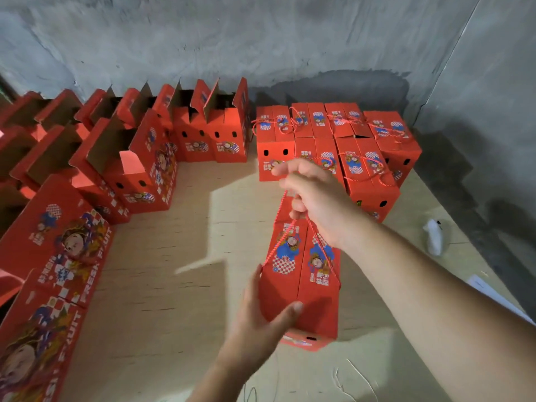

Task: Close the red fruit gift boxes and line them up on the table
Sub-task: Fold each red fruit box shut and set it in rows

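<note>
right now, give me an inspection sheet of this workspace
surface: pale wooden table, mostly bare in the middle
job's things: closed red box in hand; closed boxes grouped at back right; open boxes along the left and back
clutter: white object at right, blurred; loose string scraps near the front edge
grippers: right hand lifts the box by its rope handle; left hand steadies its side
cables: nothing seen
surroundings: grey concrete wall
</note>
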Demonstrator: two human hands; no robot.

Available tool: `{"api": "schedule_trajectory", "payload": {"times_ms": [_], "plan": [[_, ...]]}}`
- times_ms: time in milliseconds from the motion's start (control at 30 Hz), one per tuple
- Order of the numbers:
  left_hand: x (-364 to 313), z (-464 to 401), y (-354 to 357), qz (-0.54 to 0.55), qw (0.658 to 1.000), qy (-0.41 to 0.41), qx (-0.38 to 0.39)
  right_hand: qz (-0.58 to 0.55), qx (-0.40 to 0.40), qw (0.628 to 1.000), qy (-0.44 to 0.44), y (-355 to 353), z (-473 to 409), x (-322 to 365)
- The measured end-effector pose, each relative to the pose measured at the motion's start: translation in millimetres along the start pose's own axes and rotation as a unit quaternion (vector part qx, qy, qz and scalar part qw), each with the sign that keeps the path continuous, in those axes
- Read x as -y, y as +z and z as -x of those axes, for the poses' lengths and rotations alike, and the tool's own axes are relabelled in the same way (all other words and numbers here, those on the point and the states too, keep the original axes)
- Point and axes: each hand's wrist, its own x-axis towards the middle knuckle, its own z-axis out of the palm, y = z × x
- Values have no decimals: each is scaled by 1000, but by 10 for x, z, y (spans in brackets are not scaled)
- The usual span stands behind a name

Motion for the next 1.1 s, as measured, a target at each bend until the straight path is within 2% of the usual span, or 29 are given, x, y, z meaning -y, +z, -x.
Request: {"api": "schedule_trajectory", "payload": {"times_ms": [67,133,233,367,433,467,533,600,633,700,767,900,1033,1100], "plan": [[178,-122,-41,50,998,6,-26,29,7,999,-21,169,-119,98],[224,-307,-107,102,994,-21,-28,58,15,998,-31,323,-229,132],[284,-594,-175,95,992,-65,-49,92,13,996,-13,416,-391,74],[455,-957,-356,106,986,-75,-106,145,16,989,24,344,-518,-217],[521,-1047,-419,102,981,-96,-134,256,76,964,-6,247,-546,-398],[562,-1056,-426,101,980,-100,-139,340,95,935,-28,193,-528,-514],[637,-1010,-399,104,979,-94,-150,450,44,891,-40,108,-386,-773],[695,-928,-355,99,976,-83,-178,436,-10,900,-2,53,-134,-1125],[728,-893,-333,90,973,-77,-197,401,6,916,36,47,-2,-1330],[769,-877,-282,80,968,-72,-226,327,102,933,109,91,214,-1703],[752,-945,-253,108,962,-74,-240,305,160,935,87,148,255,-1946],[669,-1284,-284,148,956,-77,-240,311,107,944,23,79,-143,-2015],[567,-1862,-367,125,964,-63,-225,400,112,909,30,-102,-732,-1905],[472,-2206,-435,118,974,-50,-187,500,54,864,17,-148,-970,-1847]]}}
